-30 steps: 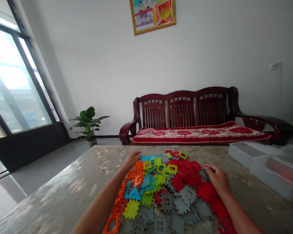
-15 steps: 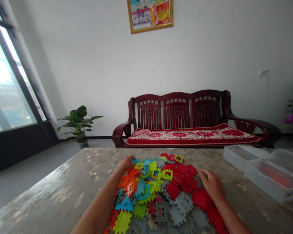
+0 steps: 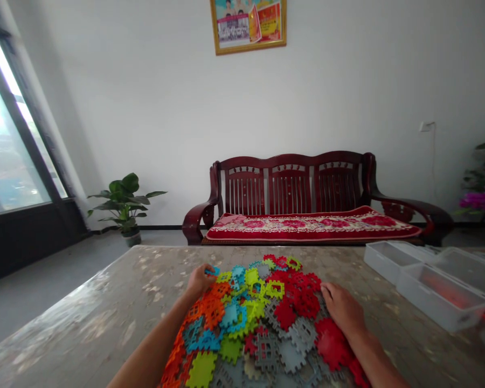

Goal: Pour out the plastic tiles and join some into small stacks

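A heap of flat, notched plastic building pieces, grouped roughly by colour, covers the middle of the table. At the heap's far left edge my left hand [image 3: 200,281] pinches a blue notched piece [image 3: 213,271]. Orange pieces [image 3: 212,311] lie just below that hand. My right hand [image 3: 343,306] is at the right side, its fingers drawn together against the edge of the red pieces [image 3: 301,288]; whatever is between its fingertips is hidden. Lime green pieces [image 3: 202,369] and grey pieces [image 3: 267,351] lie nearer to me, partly overlapping.
Clear plastic boxes [image 3: 428,295] stand on the right of the patterned table [image 3: 101,307], with something orange-red inside one. Behind the table is a dark red wooden bench [image 3: 290,186] with a floral cover. A potted plant [image 3: 123,207] stands on the floor at left.
My left hand has moved slightly left with the blue piece, away from the heap. The right hand's fingers have closed together by the red pieces. The view has shifted a little.
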### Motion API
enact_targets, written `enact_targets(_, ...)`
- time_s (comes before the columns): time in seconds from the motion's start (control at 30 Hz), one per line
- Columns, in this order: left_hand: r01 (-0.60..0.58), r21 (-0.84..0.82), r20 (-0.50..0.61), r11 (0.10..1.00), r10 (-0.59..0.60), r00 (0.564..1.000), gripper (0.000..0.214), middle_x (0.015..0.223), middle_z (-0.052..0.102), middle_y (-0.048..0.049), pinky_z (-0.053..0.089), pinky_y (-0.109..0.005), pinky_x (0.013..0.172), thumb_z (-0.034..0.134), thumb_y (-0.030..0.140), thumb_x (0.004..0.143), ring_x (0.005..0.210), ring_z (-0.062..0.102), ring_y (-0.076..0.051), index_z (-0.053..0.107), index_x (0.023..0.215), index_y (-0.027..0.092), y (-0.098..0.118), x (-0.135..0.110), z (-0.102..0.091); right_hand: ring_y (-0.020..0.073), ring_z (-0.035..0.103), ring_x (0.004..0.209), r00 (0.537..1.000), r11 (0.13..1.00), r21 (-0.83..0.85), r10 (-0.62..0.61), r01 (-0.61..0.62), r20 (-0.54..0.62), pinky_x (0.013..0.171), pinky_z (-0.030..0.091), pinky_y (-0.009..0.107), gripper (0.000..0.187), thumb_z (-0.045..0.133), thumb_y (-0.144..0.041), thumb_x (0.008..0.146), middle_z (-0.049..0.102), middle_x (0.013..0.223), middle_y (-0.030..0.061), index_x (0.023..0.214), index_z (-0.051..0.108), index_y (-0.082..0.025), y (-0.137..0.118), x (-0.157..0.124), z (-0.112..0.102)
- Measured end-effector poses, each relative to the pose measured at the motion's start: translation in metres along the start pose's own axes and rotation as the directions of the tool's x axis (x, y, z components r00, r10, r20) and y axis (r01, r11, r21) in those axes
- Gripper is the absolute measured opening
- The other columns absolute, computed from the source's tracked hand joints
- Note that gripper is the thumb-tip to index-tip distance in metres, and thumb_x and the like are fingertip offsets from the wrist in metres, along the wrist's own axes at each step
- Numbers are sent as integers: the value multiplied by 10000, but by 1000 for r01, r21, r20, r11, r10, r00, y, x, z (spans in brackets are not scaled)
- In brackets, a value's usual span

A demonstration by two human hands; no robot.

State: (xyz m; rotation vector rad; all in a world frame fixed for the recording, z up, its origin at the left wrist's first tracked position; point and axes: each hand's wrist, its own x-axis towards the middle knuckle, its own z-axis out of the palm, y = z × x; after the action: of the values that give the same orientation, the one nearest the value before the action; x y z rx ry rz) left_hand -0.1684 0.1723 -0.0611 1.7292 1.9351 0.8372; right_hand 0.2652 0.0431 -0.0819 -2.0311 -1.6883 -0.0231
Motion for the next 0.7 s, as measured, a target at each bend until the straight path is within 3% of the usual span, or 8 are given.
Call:
enact_targets(0.27, -116, -116, 14, 986, 118, 993, 195, 478, 428, 98, 329, -187, 496, 601, 189, 653, 489, 465, -99, 639, 844, 178, 14, -29, -23, 187, 653, 860, 998, 999, -12, 48, -48, 40, 693, 408, 261, 442, 272, -416, 967, 729, 914, 52, 819, 653, -246, -9, -4, -11)
enact_targets(0.37, -177, -123, 191, 976, 198, 961, 227, 471, 422, 89, 314, -202, 494, 641, 275, 650, 489, 441, -104, 672, 849, 171, 19, -39, -34, 191, 658, 796, 999, 998, 32, 52, -52, 16, 663, 405, 266, 469, 262, -450, 958, 729, 850, 56, 760, 637, -251, -11, -8, -16)
enact_targets(0.43, -251, -125, 336, 960, 279, 900, 312, 552, 518, 58, 339, -216, 520, 641, 352, 682, 534, 474, -116, 698, 932, 175, 25, -44, -42, 201, 663, 789, 998, 995, 75, 64, -64, -4, 667, 418, 275, 479, 260, -471, 949, 730, 830, 60, 750, 640, -257, -10, -9, -19)
enact_targets(0.5, -312, -118, 394, 943, 333, 857, 427, 740, 637, 19, 388, -233, 572, 625, 423, 719, 608, 525, -130, 691, 1078, 201, 33, -44, -50, 213, 669, 820, 996, 988, 135, 85, -81, -19, 696, 443, 288, 462, 280, -484, 936, 736, 859, 61, 793, 659, -262, -5, -6, -21)
enact_targets(0.6, -341, -61, 380, 938, 337, 861, 602, 927, 683, -10, 444, -258, 662, 622, 479, 733, 707, 584, -158, 598, 1281, 231, 47, -38, -54, 223, 672, 899, 998, 964, 258, 65, -59, -18, 787, 480, 314, 374, 383, -461, 883, 737, 973, 63, 946, 686, -251, 5, 11, -21)
enact_targets(0.7, -361, -5, 366, 933, 337, 867, 633, 946, 697, -36, 473, -294, 763, 640, 494, 729, 804, 628, -201, 592, 1286, 198, 62, -27, -42, 230, 665, 973, 999, 930, 368, 3, -18, 41, 882, 491, 349, 410, 469, -408, 804, 711, 1100, 93, 1100, 662, -201, 10, 38, -15)
